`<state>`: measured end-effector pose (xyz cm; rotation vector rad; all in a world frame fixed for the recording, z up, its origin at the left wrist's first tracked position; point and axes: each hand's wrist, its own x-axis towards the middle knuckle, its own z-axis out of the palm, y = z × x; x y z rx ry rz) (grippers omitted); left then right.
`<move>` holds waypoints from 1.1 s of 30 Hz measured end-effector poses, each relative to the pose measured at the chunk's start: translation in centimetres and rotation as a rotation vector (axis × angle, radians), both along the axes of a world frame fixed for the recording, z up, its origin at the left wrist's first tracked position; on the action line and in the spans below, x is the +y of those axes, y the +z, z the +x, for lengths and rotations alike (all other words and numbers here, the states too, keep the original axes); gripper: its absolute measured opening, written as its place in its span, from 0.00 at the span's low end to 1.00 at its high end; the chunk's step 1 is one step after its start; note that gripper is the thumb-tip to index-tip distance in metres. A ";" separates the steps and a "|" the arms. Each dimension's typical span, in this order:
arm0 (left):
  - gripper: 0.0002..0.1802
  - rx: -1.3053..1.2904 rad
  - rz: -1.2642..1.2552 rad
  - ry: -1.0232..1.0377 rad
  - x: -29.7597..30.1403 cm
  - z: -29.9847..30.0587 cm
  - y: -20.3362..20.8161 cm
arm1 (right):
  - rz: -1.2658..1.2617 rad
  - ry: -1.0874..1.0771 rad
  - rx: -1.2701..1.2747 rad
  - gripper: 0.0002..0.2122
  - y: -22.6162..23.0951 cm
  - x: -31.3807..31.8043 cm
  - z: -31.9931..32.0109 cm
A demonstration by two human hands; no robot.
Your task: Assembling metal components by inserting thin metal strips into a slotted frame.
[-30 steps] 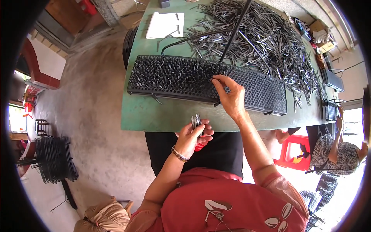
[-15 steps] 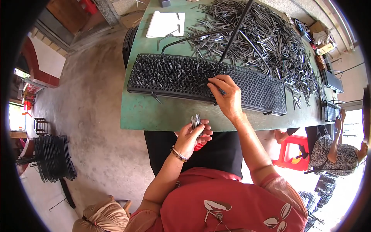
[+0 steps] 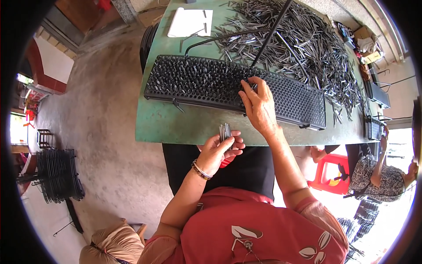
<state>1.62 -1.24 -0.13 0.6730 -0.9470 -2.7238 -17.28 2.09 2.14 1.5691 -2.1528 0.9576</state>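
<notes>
I have the black tray (image 3: pixel 303 99) lying lengthwise on the near part of the green table (image 3: pixel 176 127), its top dotted with round holes. Dark pegs (image 3: pixel 189 75) stand crowded from its left end to about the middle; toward the right end, the holes show open.

My right hand (image 3: pixel 260 104) is over the middle of the tray, where the pegs thin out. Its thumb and forefinger tips are close together, but I cannot tell whether they grip anything. My left hand (image 3: pixel 215 149) is at the table's near edge, thumb folded over a bundle of thin strips (image 3: pixel 225 131), whose ends poke up past it; the fingers curl loosely around. Bracelets (image 3: pixel 201 170) circle that wrist.

Beyond the tray I see a big heap of dark strips (image 3: pixel 307 53), a slanting black rod (image 3: pixel 274 28) and a white sheet (image 3: pixel 189 23). To my right, a co-worker (image 3: pixel 378 178) in a patterned top is near a red stool (image 3: pixel 317 185). To my left, dark metal frames (image 3: pixel 59 176) are stacked above the concrete floor (image 3: pixel 114 132).
</notes>
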 end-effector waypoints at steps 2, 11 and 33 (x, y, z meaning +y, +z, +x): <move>0.16 0.001 0.003 -0.006 0.1 0.1 -0.1 | -0.028 0.003 -0.022 0.11 0.1 0.1 0.0; 0.15 0.104 0.039 0.011 -0.4 0.0 0.0 | 0.308 0.398 -0.846 0.08 2.7 3.3 2.4; 0.16 -0.017 0.075 0.223 -0.7 -0.5 -0.6 | 0.043 0.178 -1.173 0.10 2.1 1.5 0.5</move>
